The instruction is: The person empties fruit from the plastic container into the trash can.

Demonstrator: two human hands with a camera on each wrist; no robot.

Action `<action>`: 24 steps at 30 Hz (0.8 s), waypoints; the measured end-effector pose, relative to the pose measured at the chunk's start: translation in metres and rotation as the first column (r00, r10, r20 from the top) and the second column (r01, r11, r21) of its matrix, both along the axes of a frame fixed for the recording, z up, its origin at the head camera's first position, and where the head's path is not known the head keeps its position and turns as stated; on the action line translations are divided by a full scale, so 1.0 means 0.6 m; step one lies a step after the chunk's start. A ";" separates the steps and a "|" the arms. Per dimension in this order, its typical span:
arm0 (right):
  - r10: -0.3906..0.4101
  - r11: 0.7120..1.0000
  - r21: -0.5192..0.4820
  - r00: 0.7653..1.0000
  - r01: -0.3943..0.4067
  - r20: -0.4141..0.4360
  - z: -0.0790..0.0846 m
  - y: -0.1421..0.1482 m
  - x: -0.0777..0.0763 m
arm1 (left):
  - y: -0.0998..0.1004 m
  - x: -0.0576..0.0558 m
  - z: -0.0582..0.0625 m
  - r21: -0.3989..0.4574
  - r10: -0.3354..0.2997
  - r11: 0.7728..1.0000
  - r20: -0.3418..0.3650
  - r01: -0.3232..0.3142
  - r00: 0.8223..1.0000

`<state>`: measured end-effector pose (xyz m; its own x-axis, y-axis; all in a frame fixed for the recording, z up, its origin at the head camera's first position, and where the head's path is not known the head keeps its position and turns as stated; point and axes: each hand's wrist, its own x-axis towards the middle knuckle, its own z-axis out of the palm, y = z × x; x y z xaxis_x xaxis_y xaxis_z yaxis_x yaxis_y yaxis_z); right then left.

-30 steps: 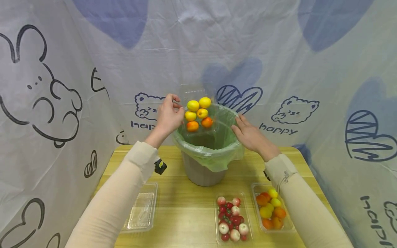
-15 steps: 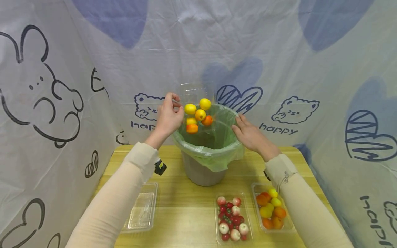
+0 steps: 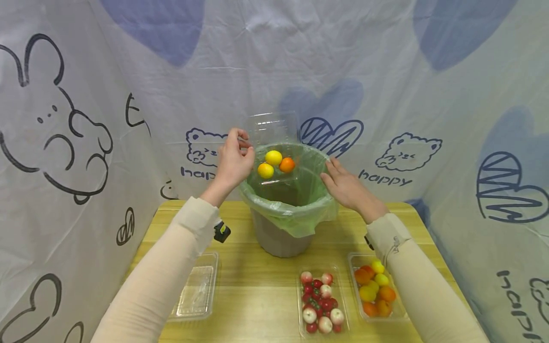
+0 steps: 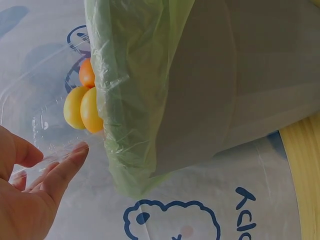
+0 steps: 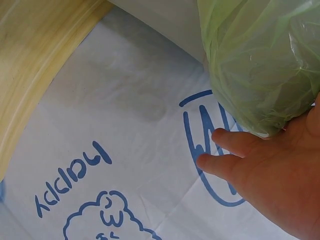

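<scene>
A clear plastic tray (image 3: 274,125) slants over the mouth of the grey bin (image 3: 283,238), two yellow fruits (image 3: 273,157) and one orange fruit (image 3: 287,165) (all near its lower end) on it. The left hand (image 3: 235,158) pinches its side edge. The right hand (image 3: 346,185), fingers extended, rests against the green liner (image 3: 296,216). The bin stands on the counter (image 3: 253,286).

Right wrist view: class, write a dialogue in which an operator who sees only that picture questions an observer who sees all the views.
Operator: I see the right hand at the green liner. What is the left hand doing?
Observer: It pinches the edge of a clear container.
Operator: Does anything show against that container?
Observer: Yes, in the head view: two yellow fruits and one orange fruit.
</scene>
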<state>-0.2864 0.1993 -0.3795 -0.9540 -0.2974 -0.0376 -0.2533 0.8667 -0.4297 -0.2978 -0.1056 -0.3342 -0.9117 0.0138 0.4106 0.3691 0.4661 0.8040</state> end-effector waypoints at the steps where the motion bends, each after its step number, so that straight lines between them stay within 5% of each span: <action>1: 0.000 1.000 0.000 1.000 0.000 0.000 0.000 0.000 0.001 | 0.000 0.000 0.000 0.002 0.000 1.000 -0.005 0.000 1.000; 24: 0.001 1.000 0.017 1.000 -0.001 0.006 -0.001 0.001 -0.002 | 0.002 0.000 0.000 0.004 -0.005 1.000 -0.095 0.006 0.995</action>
<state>-0.2878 0.1997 -0.3803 -0.9536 -0.2972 -0.0480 -0.2514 0.8737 -0.4166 -0.2978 -0.1041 -0.3343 -0.8685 0.0166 0.4954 0.4464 0.4605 0.7672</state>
